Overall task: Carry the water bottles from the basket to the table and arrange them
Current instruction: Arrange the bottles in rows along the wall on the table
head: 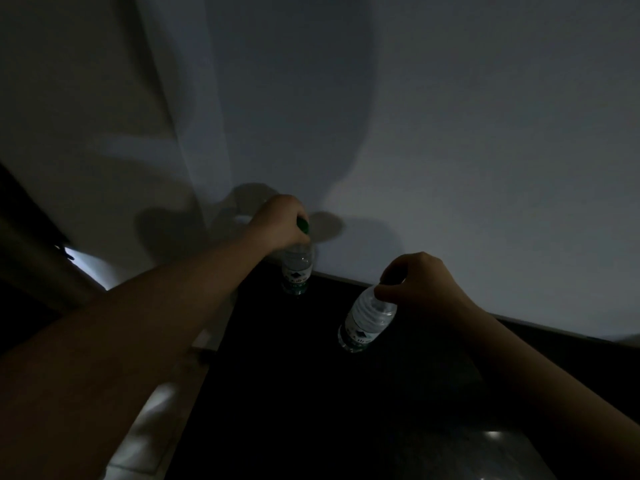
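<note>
**Two bottles at the bench, placing step under way**

Two things fill most of the frame: a pale wall (485, 133) across the top and right, and a dark bench (311, 393) running from centre to the lower edge. The light is very dim, so the bench surface shows almost no detail. The basket is not in view.

Both bare forearms reach in from the lower corners. The left hand (277, 225), just above centre, has its fingers curled round the top of the left bottle (297, 268), which hangs close to upright at the far edge of the bench, near the wall. The right hand (420, 285), right of centre, pinches the neck of the right bottle (365, 322) with curled fingers. That bottle is tilted, its base swung toward the lower left. Whether either base touches the bench cannot be told in this light.

The green cap (303, 226) of the left bottle peeks out from under the left fingers.

The carrying seems done and the setting down is in hand. The next move probably calls for bringing the right bottle upright, lowering both until they stand, placing them in line, then letting go without tipping them.
</note>
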A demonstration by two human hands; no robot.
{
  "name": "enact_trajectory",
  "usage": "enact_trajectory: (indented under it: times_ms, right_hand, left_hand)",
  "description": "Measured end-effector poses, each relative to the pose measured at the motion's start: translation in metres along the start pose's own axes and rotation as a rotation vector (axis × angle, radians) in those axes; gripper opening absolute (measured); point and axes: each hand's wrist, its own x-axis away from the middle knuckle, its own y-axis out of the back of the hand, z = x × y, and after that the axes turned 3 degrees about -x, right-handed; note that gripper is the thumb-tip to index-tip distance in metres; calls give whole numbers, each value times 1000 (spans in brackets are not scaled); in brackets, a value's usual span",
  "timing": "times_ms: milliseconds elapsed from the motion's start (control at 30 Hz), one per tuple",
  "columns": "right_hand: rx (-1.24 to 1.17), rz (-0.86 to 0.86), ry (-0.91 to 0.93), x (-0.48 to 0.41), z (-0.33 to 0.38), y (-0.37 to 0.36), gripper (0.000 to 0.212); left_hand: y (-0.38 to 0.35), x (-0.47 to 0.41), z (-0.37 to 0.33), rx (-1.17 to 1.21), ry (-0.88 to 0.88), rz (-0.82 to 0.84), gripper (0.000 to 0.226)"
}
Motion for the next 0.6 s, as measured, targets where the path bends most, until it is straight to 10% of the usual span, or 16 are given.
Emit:
enact_trajectory:
  times_ms: [600]
  right_hand:
    - [97,7,75,-62,32,-11,24]
  left_hand:
    - [-7,-6,10,2,-35,26,14]
